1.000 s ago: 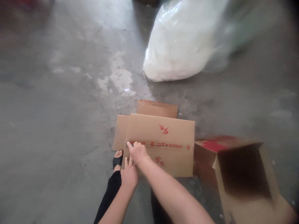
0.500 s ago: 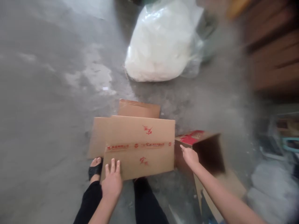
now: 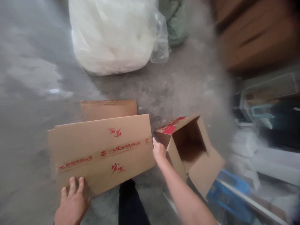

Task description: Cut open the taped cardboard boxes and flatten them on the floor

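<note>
A brown cardboard box (image 3: pixel 103 150) with red print and a taped middle seam lies on the concrete floor in front of my legs. My left hand (image 3: pixel 72 201) rests flat on its near left corner, fingers stretched out. My right hand (image 3: pixel 158 149) is at the box's right end, by the end of the tape seam; its fingers look curled and I cannot make out anything in them. Right beside that hand stands a second cardboard box (image 3: pixel 189 147), open and lying on its side, with a red printed flap.
A big clear plastic bag of white material (image 3: pixel 112 34) sits on the floor behind the boxes. A blue crate (image 3: pixel 225 197) and blurred clutter are at the right, brown stacked boards (image 3: pixel 255 31) at the top right. Bare concrete floor (image 3: pixel 28 93) lies to the left.
My right hand slid along the tape seam from the box's left end to its right end. My left hand stayed at the near left corner. The view swung right.
</note>
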